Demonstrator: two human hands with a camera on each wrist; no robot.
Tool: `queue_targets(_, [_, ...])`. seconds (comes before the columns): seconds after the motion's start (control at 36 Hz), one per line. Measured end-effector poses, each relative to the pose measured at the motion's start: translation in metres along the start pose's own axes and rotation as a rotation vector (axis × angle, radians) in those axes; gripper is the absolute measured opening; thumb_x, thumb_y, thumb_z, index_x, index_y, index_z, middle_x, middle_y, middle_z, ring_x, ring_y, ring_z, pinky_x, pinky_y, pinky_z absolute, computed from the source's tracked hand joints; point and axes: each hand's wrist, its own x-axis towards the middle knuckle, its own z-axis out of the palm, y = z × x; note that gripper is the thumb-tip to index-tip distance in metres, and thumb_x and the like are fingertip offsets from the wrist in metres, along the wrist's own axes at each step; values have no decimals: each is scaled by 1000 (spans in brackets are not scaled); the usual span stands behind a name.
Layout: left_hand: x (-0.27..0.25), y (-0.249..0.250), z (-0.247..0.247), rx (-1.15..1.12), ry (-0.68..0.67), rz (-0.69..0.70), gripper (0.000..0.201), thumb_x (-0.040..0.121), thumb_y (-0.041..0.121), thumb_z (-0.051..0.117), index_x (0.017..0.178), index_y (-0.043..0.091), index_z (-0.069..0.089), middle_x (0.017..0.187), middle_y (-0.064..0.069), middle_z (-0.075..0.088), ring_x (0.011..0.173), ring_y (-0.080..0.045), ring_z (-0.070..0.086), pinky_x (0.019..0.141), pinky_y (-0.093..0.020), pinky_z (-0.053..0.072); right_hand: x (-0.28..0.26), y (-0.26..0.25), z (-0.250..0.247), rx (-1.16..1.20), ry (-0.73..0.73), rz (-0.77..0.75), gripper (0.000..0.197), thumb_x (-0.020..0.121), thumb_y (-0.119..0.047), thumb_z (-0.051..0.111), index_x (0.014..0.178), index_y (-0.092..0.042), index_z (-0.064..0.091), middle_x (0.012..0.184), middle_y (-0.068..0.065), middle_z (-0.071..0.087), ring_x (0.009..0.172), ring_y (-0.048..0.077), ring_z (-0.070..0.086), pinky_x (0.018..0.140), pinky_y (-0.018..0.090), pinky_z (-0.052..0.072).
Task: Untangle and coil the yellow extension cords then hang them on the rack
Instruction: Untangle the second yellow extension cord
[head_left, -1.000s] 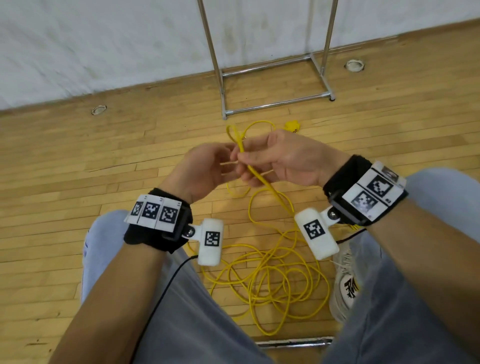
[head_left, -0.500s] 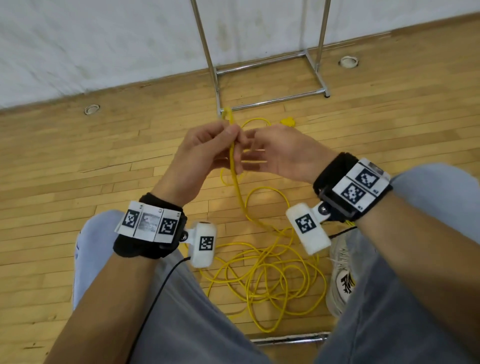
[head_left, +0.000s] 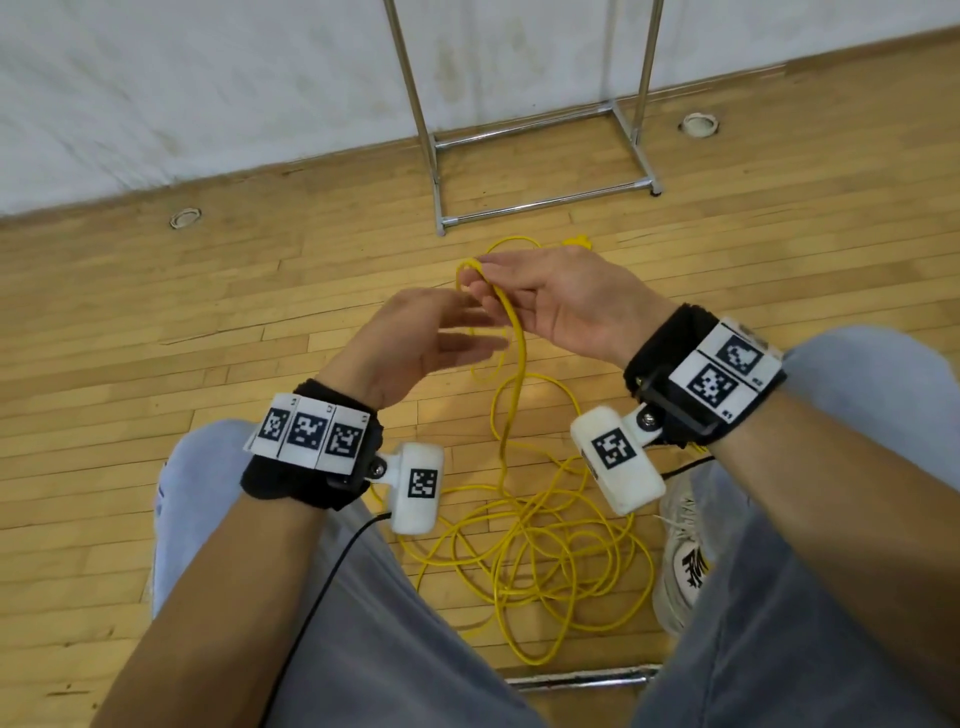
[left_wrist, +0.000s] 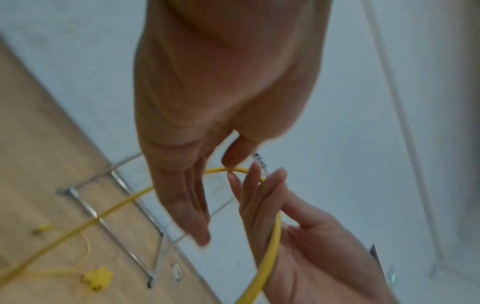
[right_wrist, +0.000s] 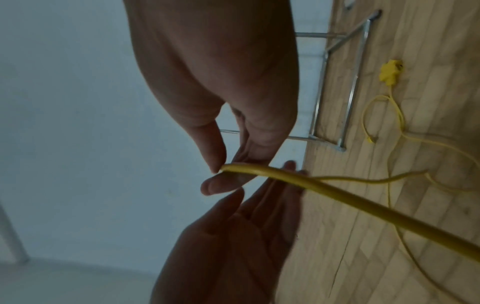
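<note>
A yellow extension cord (head_left: 511, 364) rises from a loose tangle (head_left: 545, 551) on the wood floor between my knees. My right hand (head_left: 475, 278) pinches a folded bend of it between thumb and forefinger (right_wrist: 221, 162), with the cord (right_wrist: 337, 197) trailing away. My left hand (head_left: 480, 327) hovers just left of the bend with straight fingers (left_wrist: 192, 216) and holds nothing. The cord's yellow plug (head_left: 577, 240) lies on the floor beyond my hands, also in the wrist views (right_wrist: 389, 72) (left_wrist: 97, 276). The metal rack (head_left: 545, 205) stands against the wall ahead.
Only the rack's base frame and two uprights (head_left: 410, 78) show; its top is out of view. Round floor fittings (head_left: 184, 218) (head_left: 698, 126) sit left and right. My white shoe (head_left: 685, 561) is beside the tangle, and a metal bar (head_left: 582, 678) lies under my legs.
My left hand has let go of the cord, opened and dropped slightly. My right hand still pinches the bend, now with its palm turned up.
</note>
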Motion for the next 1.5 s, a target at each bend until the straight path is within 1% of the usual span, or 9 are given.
queue_targets(0.11, [5,7,-11,-486,179,-8,36,108,22,37,116,-7,58,94,-15,72,73,-22,71,66,-28,60,-6,3,3,-194,-97,53,29,96,4,62,125,6,64,104,16,75,85,18,74,74,27,60])
queue_targets(0.19, [6,7,-18,-547,170,-10,43,109,25,36,124,-9,58,112,-18,75,86,-22,74,79,-29,61,-9,6,3,-359,-178,134,32,96,5,63,127,5,62,103,17,75,86,22,74,78,34,61])
queue_targets(0.39, [-1,2,-9,-331,149,219,21,104,12,54,116,0,66,86,-2,72,73,-12,66,70,-23,56,-9,8,1,-474,-197,287,33,92,7,67,124,1,58,104,19,75,98,32,76,86,50,62])
queue_targets(0.53, [-14,9,-7,-124,-42,370,18,103,11,54,113,2,66,88,-3,71,71,-15,67,70,-26,56,-2,-2,-6,36,-81,220,35,100,4,46,135,7,50,104,21,72,95,33,75,85,45,62])
queue_targets(0.83, [-14,-1,0,353,-290,31,16,95,13,68,108,3,70,103,-17,77,93,-31,75,87,-36,61,0,-12,-17,273,102,30,39,96,5,34,128,12,57,99,16,73,81,20,73,74,32,62])
queue_targets(1.03, [-7,-3,-4,294,-264,-90,25,103,13,56,122,-2,64,115,-16,75,106,-31,73,88,-33,60,-5,-13,-15,-44,48,-66,32,105,-11,54,131,6,61,101,12,68,86,20,73,77,34,61])
queue_targets(1.17, [2,7,-1,-307,-41,-43,45,112,32,31,120,-3,59,88,-9,70,78,-21,70,75,-32,62,-14,-11,-11,-430,-227,29,29,101,-11,60,126,3,65,97,12,70,92,25,72,82,41,60])
queue_targets(1.28, [6,11,-10,-599,2,17,51,110,34,37,133,-9,52,114,-16,72,90,-19,73,75,-27,60,-20,-3,-8,-666,-372,148,25,98,-8,65,119,4,68,95,18,72,86,27,74,78,38,61])
queue_targets(1.5, [2,6,-9,-454,2,159,23,106,14,49,118,4,67,91,1,72,72,-7,67,68,-19,56,-13,1,-14,-792,-299,203,33,91,-6,74,122,0,65,96,17,76,86,26,75,82,44,63])
